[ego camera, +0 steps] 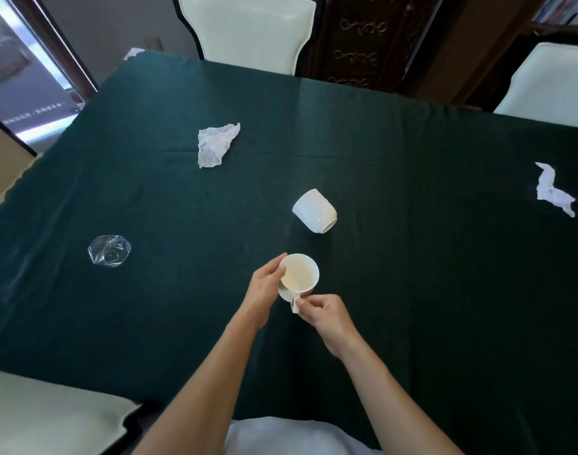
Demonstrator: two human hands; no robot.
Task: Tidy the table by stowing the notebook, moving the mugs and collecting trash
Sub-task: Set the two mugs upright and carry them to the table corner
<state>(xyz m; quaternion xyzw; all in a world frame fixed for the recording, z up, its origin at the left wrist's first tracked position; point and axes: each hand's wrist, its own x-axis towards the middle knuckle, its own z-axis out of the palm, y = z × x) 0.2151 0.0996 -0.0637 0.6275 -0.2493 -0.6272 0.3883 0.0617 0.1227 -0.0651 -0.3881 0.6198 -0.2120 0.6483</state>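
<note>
Your left hand wraps side of white mug, fingers curled on rim. Your right hand pinches mug handle between thumb and fingertips. Mug upright, mouth up, near table's near edge, about mid-width. Second white mug lies on side just beyond, toward table centre. Crumpled tissue toward far-left corner. Second tissue at right edge. Clear plastic wrapper near left edge.
</note>
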